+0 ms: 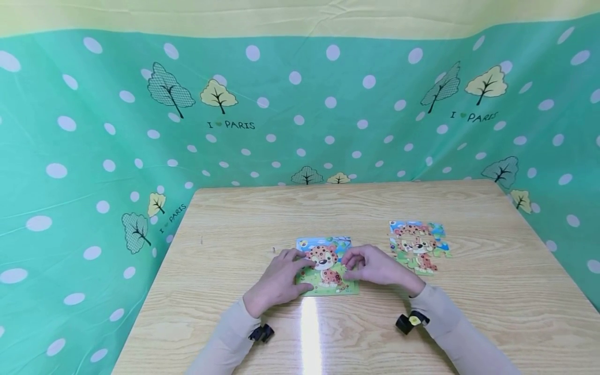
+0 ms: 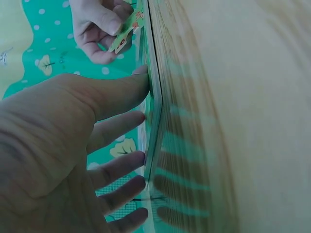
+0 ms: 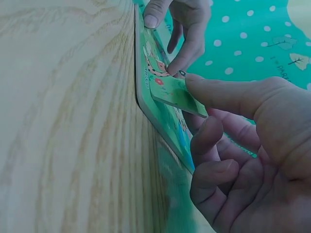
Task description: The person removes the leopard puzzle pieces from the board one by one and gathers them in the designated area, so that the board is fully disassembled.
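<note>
A leopard-cub picture puzzle board (image 1: 330,292) with a green lower border lies flat on the table. My left hand (image 1: 281,276) rests at its left side, thumb on the near edge and fingers spread over the picture. Over the right part of the board, my right hand (image 1: 375,265) pinches a green puzzle piece (image 3: 182,99) between thumb and fingers. In the right wrist view the piece is tilted, its far end close over the board's lower right area. The left wrist view shows the piece's printed face, with orange and a red flower on green.
To the right lies a group of loose puzzle pieces (image 1: 417,245), laid out as a similar leopard picture with gaps between them. The wooden table (image 1: 225,219) ends at a green dotted curtain (image 1: 281,120) behind and at both sides.
</note>
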Demonstrator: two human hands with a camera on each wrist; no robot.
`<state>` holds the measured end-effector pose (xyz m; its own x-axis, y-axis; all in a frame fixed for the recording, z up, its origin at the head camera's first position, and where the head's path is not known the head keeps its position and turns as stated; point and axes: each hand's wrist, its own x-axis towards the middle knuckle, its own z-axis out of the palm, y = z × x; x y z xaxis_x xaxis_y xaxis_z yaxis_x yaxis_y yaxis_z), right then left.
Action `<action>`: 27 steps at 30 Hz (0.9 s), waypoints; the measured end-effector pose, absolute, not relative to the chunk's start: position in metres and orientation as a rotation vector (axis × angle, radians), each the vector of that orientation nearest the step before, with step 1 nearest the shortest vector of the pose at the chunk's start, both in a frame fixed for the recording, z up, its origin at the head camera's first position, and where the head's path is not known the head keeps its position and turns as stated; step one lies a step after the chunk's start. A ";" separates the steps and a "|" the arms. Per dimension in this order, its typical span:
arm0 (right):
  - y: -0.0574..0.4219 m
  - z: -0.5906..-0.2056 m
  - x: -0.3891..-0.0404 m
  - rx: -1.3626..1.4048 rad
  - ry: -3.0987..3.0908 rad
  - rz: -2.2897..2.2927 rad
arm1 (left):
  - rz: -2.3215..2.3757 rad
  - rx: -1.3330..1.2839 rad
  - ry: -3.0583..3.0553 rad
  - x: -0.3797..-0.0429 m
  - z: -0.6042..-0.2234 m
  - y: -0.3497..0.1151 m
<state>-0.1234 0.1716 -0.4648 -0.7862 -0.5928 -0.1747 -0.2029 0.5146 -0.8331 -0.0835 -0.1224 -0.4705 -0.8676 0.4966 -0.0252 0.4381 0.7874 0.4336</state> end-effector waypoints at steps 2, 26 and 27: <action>0.172 -0.466 -0.123 -0.656 2.309 -1.191 | 0.631 0.747 2.846 -0.084 -0.470 -0.122; 0.194 -0.457 -0.127 -0.590 2.374 -1.267 | 0.637 0.788 2.802 -0.087 -0.472 -0.124; 0.197 -0.456 -0.127 -0.578 2.383 -1.267 | 0.638 0.789 2.801 -0.087 -0.472 -0.124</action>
